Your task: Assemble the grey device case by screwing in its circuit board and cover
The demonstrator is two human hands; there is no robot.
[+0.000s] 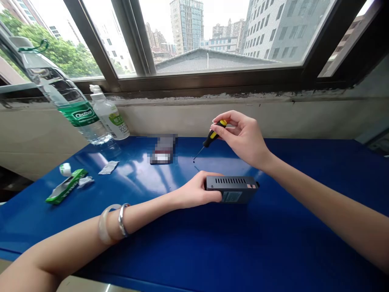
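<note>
My left hand point(204, 191) grips the left end of a dark grey box point(240, 196) with a row of vent slots along its upper face and a pale label on its front. The box stands on its long side on the blue table point(291, 243). Between the fingertips of my right hand point(244, 136) is a screwdriver point(212, 137) with a black and yellow handle. Its thin shaft slants down to the left, beyond the box. By its tip is a small dark bit, perhaps a screw point(193, 162); whether they touch I cannot tell.
A blurred-out flat object point(164, 149) lies toward the back. At the left are a large water bottle point(80, 115), a smaller white bottle point(111, 115), a green wrapper point(65, 188) and paper scraps point(108, 167). A window point(212, 79) borders the far side.
</note>
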